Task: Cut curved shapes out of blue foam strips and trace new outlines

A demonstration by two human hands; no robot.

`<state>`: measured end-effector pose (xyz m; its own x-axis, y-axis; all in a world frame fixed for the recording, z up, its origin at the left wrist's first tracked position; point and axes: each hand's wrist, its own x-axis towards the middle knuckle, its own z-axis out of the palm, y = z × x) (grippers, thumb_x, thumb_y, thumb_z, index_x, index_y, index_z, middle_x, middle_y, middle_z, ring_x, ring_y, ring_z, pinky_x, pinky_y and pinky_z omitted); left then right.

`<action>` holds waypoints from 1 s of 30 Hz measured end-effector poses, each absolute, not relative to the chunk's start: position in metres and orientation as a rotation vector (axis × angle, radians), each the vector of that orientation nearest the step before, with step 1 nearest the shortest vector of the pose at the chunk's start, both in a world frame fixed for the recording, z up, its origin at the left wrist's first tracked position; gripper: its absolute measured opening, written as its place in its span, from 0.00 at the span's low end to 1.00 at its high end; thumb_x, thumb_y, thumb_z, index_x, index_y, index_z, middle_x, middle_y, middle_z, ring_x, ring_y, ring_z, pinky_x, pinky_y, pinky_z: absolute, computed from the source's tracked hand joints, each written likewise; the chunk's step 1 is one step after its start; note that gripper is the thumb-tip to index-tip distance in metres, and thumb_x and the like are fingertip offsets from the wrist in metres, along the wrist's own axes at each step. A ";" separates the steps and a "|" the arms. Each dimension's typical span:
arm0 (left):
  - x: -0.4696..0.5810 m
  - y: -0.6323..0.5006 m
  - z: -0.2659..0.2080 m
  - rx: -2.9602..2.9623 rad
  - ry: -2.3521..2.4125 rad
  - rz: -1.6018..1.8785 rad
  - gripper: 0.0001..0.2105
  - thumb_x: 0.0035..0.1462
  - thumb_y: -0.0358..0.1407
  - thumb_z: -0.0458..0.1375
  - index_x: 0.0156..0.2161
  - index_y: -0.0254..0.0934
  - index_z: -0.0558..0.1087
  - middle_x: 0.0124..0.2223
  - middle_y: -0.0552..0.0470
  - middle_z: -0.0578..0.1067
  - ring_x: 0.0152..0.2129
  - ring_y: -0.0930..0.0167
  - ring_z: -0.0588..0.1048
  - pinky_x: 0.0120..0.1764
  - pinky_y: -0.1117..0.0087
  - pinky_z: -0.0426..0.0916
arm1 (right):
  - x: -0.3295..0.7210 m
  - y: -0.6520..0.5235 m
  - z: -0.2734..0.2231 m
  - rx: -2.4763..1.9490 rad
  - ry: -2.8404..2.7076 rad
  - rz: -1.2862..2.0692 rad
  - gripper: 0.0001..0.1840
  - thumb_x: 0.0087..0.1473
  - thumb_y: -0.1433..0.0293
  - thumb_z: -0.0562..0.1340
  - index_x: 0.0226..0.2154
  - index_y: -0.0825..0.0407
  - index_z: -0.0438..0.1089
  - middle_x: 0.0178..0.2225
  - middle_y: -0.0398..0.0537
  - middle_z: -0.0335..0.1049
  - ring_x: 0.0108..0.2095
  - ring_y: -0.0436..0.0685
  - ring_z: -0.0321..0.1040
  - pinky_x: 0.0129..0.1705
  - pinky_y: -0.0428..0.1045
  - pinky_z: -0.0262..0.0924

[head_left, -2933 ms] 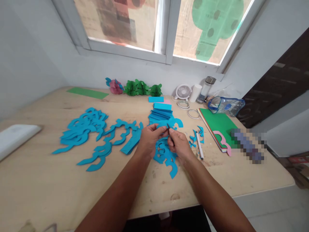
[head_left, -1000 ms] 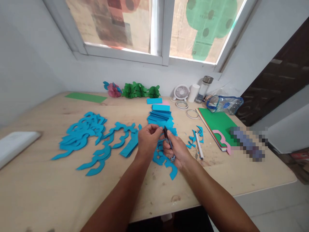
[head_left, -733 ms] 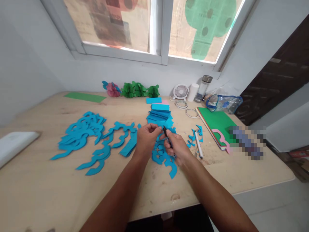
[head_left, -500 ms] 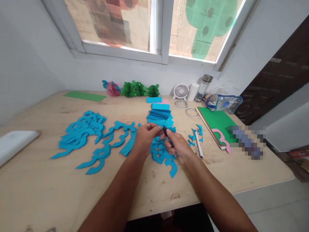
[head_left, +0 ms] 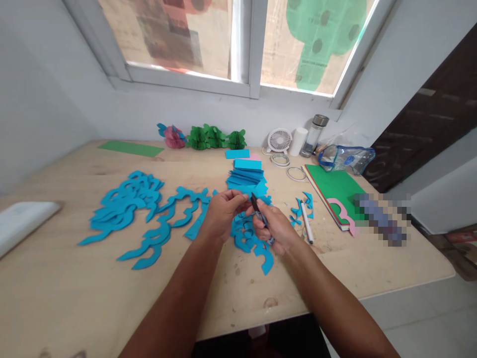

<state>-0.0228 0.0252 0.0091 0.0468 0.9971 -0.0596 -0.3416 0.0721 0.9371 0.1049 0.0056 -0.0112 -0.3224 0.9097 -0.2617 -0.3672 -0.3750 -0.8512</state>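
Above the middle of the table (head_left: 74, 298): the right hand (head_left: 275, 226) is grasping dark-bladed scissors (head_left: 255, 203).
The left hand (head_left: 225, 211) is sitting just left of them, fingers curled; whether it is gripping anything cannot be told. Blue cutouts (head_left: 243, 243) are lying nearer, a white marker (head_left: 307, 221) to the right.

A pale wooden table (head_left: 82, 288) stands against a white wall (head_left: 208, 109). Above the table, daylight comes through a two-pane window (head_left: 254, 49), its panes covered in tan, one bearing a reddish shape, the other a green one. Right of the table are a dark brown panel (head_left: 432, 114) and light floor (head_left: 417, 308).
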 end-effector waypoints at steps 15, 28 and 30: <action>-0.023 0.027 0.007 0.912 0.896 1.271 0.12 0.40 0.34 0.64 0.19 0.35 0.64 0.17 0.59 0.65 0.15 0.77 0.63 0.23 0.73 0.57 | 0.098 0.002 -0.012 -0.910 -0.773 1.826 0.22 0.47 0.51 0.64 0.30 0.55 0.67 0.12 0.31 0.52 0.09 0.40 0.39 0.12 0.41 0.33; -0.030 0.028 0.006 0.929 0.826 1.179 0.11 0.42 0.35 0.64 0.20 0.35 0.66 0.17 0.57 0.67 0.17 0.74 0.68 0.25 0.71 0.61 | 0.101 0.001 -0.008 -0.937 -0.854 1.837 0.22 0.49 0.51 0.63 0.30 0.55 0.68 0.12 0.31 0.52 0.09 0.40 0.40 0.13 0.40 0.33; -0.032 0.030 0.005 0.931 0.820 1.165 0.10 0.42 0.35 0.64 0.21 0.35 0.67 0.18 0.56 0.68 0.17 0.73 0.68 0.26 0.70 0.62 | 0.102 0.002 -0.008 -0.951 -0.875 1.834 0.22 0.49 0.50 0.62 0.29 0.55 0.67 0.11 0.31 0.52 0.09 0.41 0.40 0.12 0.41 0.33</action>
